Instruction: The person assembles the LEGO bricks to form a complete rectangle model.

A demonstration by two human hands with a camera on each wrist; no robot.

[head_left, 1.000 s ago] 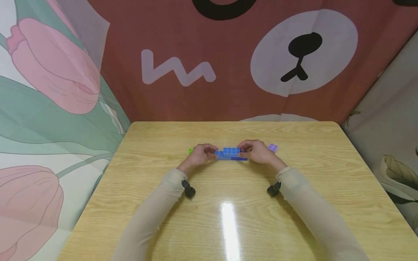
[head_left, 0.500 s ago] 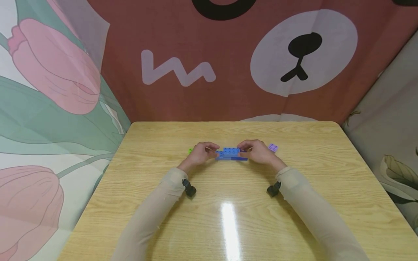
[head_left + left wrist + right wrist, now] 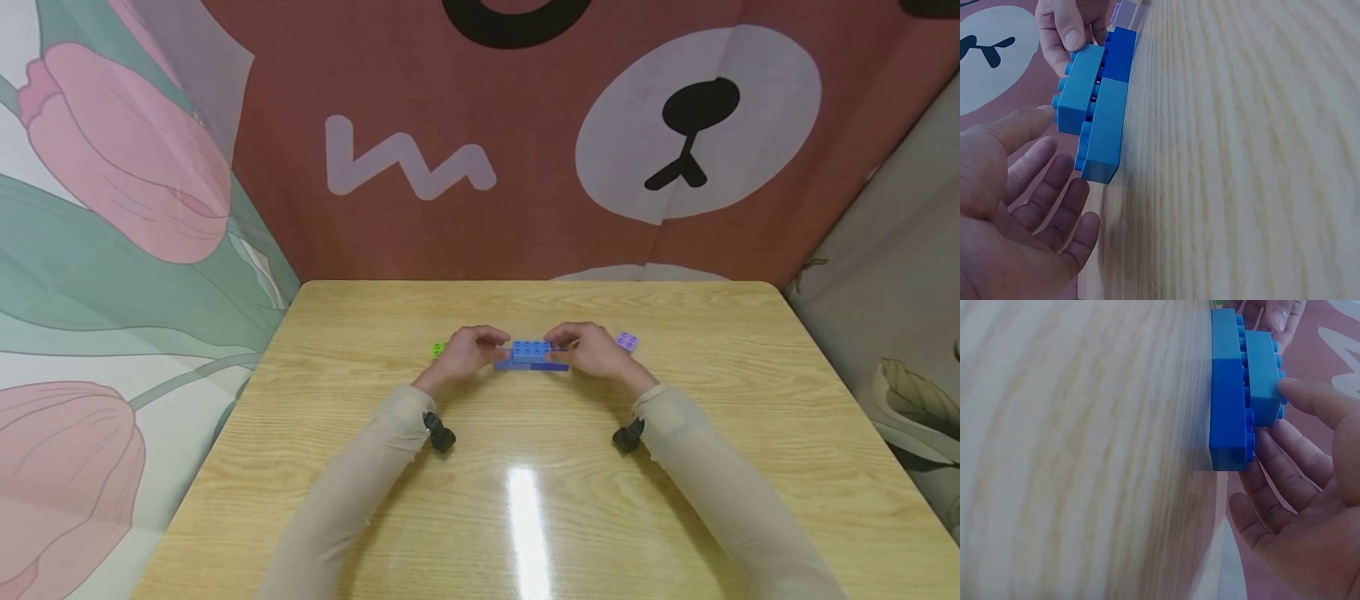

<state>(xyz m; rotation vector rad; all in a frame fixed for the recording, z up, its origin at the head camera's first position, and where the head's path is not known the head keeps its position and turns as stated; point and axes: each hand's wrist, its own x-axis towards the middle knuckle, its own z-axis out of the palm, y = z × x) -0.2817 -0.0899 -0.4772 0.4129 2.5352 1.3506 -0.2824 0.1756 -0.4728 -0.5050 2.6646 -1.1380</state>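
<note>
The light-blue rectangular plastic brick [image 3: 1080, 90] straddles two lower blue rectangular plastic bricks [image 3: 1112, 103], presumably joining them; right hand [image 3: 592, 350] pinches it, left hand's [image 3: 462, 354] grip loose.

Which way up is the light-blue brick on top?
Right way up: in the head view, the top light-blue brick shows studs facing upward.

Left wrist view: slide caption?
Left hand beside a light-blue top brick above a lower light-blue brick and dark-blue brick, right hand beyond.
</note>
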